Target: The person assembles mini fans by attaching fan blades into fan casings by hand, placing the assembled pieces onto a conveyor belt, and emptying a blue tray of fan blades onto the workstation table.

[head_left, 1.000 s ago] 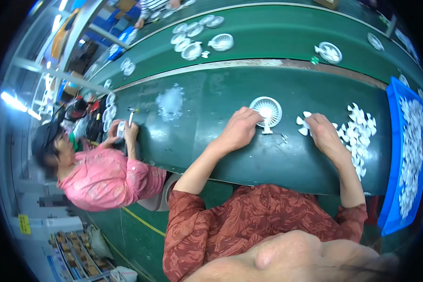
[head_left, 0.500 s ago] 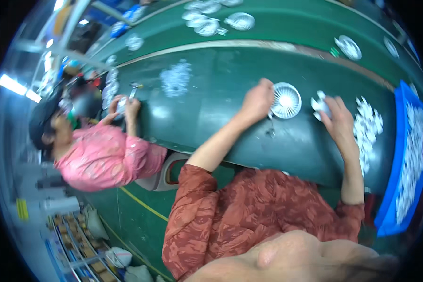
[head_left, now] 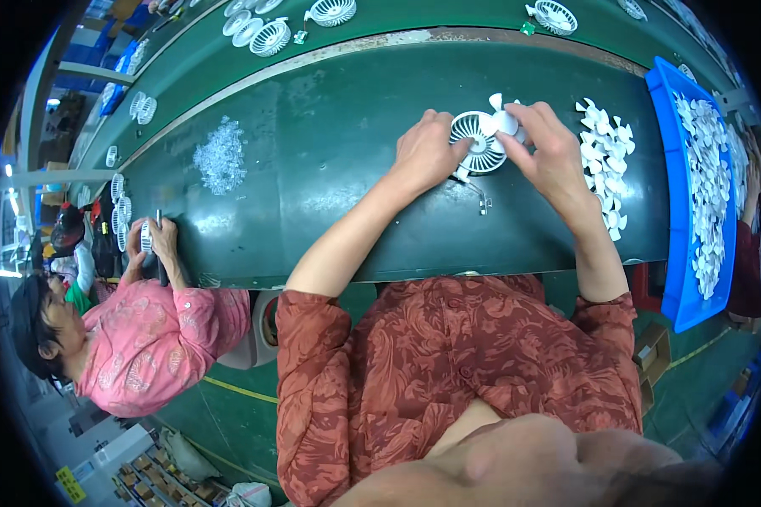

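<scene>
My left hand [head_left: 431, 150] grips the left rim of a round white fan housing [head_left: 482, 159] with radial slats, tilted a little above the green bench. A short lead with a small circuit board [head_left: 484, 205] hangs from the housing's lower side onto the bench. In my right hand [head_left: 550, 145] a white fan blade [head_left: 505, 122] is pinched between thumb and fingers, at the housing's upper right edge. Whether blade and housing touch I cannot tell. To the right of that hand lies a loose pile of white fan blades [head_left: 602, 160].
A blue tray [head_left: 675, 253] full of white blades stands at the right. Small clear parts [head_left: 220, 156] lie in a heap on the bench at left. Several fan housings [head_left: 331, 12] sit on the green conveyor beyond. A co-worker in pink [head_left: 156, 346] handles a white ring at left.
My right hand has brought the fan blade leftward to the housing. My left hand still grips the housing, its thumb now over the slats. The whole view has shifted and turned.
</scene>
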`<action>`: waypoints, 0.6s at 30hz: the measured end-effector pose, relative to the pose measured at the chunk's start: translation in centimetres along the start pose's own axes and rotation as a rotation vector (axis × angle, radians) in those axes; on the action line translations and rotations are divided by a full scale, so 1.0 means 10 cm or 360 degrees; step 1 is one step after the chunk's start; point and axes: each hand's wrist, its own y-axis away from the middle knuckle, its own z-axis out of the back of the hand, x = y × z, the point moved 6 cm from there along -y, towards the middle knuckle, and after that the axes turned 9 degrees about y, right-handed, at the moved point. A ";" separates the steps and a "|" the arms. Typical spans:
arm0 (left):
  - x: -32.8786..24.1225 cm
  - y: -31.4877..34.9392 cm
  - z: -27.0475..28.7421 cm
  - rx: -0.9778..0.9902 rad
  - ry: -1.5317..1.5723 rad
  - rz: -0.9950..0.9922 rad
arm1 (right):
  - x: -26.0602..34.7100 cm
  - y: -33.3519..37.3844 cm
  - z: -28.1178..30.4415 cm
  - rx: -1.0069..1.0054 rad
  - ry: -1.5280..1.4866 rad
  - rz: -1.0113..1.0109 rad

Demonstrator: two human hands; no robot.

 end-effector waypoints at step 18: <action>0.23 0.28 -0.14 0.0047 0.2067 0.0601 | 0.38 0.05 -0.35 0.0278 0.0165 0.0243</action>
